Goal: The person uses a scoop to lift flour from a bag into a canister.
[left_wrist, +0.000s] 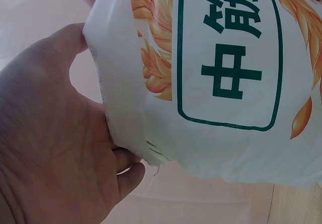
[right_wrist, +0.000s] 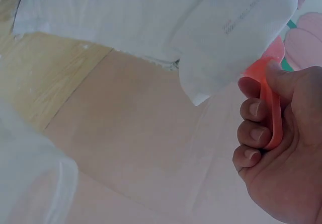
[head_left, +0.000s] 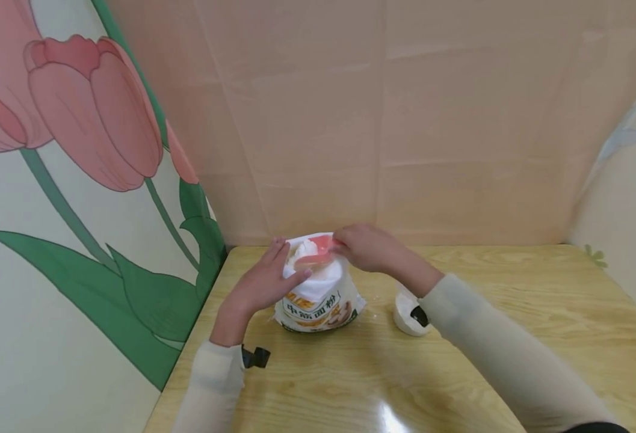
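A white flour bag (head_left: 318, 300) with green lettering stands upright on the table, its top open and showing white flour (head_left: 305, 249). My left hand (head_left: 260, 279) holds the bag's rim on the left side; in the left wrist view, the bag edge lies between thumb and fingers (left_wrist: 128, 178). In my right hand (head_left: 369, 248) is a pink scoop (head_left: 320, 249), its bowl at the bag's mouth. The right wrist view shows the fingers curled round the scoop's handle (right_wrist: 273, 113). Part of the scoop's bowl is hidden there by the bag.
To the right of the bag, under my right forearm, stands a small whitish container (head_left: 407, 322), partly covered by a black object at my wrist. A wooden table (head_left: 307, 385) spans below. Behind it hangs a pinkish cloth (head_left: 404, 120); a tulip-painted wall (head_left: 95, 210) borders the left.
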Demonstrator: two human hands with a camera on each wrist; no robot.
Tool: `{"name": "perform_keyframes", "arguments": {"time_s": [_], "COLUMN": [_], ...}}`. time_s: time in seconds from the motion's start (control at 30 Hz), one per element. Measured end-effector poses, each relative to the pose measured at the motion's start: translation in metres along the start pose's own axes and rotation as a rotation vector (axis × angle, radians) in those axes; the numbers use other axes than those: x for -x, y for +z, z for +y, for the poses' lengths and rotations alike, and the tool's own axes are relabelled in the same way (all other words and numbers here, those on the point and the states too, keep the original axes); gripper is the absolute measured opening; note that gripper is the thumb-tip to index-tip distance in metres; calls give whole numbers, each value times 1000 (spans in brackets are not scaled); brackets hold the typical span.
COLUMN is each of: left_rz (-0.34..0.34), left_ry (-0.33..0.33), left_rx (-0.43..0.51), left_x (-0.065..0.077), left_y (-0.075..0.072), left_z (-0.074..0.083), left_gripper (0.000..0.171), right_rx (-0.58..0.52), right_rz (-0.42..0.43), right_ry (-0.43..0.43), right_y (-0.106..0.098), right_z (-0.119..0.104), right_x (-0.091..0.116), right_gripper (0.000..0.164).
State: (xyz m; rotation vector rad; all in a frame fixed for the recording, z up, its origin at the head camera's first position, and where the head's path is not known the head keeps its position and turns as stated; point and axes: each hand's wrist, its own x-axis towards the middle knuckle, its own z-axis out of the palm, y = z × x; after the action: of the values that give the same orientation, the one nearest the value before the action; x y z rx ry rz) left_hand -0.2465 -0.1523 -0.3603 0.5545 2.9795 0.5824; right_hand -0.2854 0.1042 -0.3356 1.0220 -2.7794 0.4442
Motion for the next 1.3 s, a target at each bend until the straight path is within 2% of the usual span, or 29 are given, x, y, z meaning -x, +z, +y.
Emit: {"name": "perform_keyframes", "arguments": {"time_s": [0.23,0.43,0.83,1.3], "left_rz": [5,16,15,11], "left_ry": [-18,-10,-21,-18], "left_rx": [20,18,31,19], "left_x": [-7,-11,-8,-10], "left_y": [0,3,4,5], "left_z": [6,5,3,4], "left_gripper": [100,100,101,104], "right_rx": [-109,-134,-123,-99], "right_rz": [59,89,121,130], "right_ry": [2,45,88,99], "right_y": [5,6,-1,-15], "right_z": [14,18,18,33], "right_x": [6,14,32,60], "right_gripper": [18,24,24,21]}}
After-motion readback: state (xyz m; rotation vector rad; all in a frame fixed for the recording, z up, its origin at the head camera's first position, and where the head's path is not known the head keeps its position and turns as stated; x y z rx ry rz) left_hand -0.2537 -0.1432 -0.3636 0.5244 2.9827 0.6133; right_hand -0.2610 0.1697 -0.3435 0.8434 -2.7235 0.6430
